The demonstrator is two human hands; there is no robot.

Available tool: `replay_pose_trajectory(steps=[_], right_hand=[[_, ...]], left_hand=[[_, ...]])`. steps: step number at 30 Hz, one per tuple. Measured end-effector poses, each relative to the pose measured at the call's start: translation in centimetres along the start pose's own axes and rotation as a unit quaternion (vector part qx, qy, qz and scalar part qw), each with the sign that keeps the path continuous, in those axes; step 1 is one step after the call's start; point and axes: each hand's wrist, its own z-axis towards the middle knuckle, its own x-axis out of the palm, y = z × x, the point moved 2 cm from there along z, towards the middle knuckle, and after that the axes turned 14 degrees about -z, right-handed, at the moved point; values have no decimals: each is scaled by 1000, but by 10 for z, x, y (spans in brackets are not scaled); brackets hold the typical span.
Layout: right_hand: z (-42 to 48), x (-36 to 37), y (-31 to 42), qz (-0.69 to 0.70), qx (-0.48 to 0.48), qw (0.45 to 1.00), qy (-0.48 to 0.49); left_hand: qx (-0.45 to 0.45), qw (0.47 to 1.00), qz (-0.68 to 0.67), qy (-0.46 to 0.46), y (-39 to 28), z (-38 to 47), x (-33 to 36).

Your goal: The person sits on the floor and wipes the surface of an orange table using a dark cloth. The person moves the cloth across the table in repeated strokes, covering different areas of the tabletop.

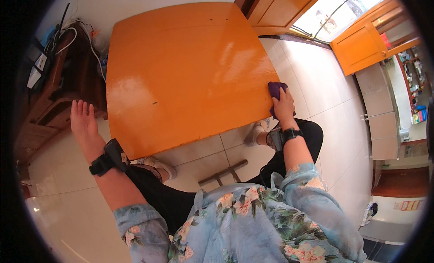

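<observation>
A dark purple cloth (pixel 276 89) lies bunched at the right edge of the orange wooden table (pixel 190 69), partly over the side. My right hand (pixel 284 105) rests on it with the fingers curled around the cloth, hiding part of it. Off the table's left side, my left hand (pixel 83 119) is raised with its fingers extended and nothing in it. The tabletop is glossy, with several small dark marks on it. Each of my forearms wears a black strap, and the left one carries a boxy device (pixel 116 155).
At the left, a dark wooden cabinet (pixel 76 69) carries a white router (pixel 37 71) and loose cables. An orange door (pixel 274 10) stands beyond the table's far right corner. Drawers (pixel 381 117) line the right side. Below the table edge is a stool's wooden frame (pixel 223 171).
</observation>
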Motion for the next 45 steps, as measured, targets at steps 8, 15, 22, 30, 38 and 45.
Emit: replay_pose_trajectory(steps=[8,15,22,30,38,45], right_hand=[[-87,-38,97,28,-230,973,-21],[-122,-72,215,92,-427,900,8],[-156,-94,336,145,-576,804,26],[-183,-111,441,240,-675,697,-21],[-55,-73,436,167,-573,803,-9],[81,-30,296,127,-400,907,-5]], left_hand=[[-10,1000,-13,-14,1,1,5],[16,999,-8,-43,-5,-15,13],[6,999,-11,-35,-9,-26,23],[11,1000,-6,-3,-8,-22,27],[2,1000,0,-8,1,-16,32],[-8,1000,12,4,6,-19,36]])
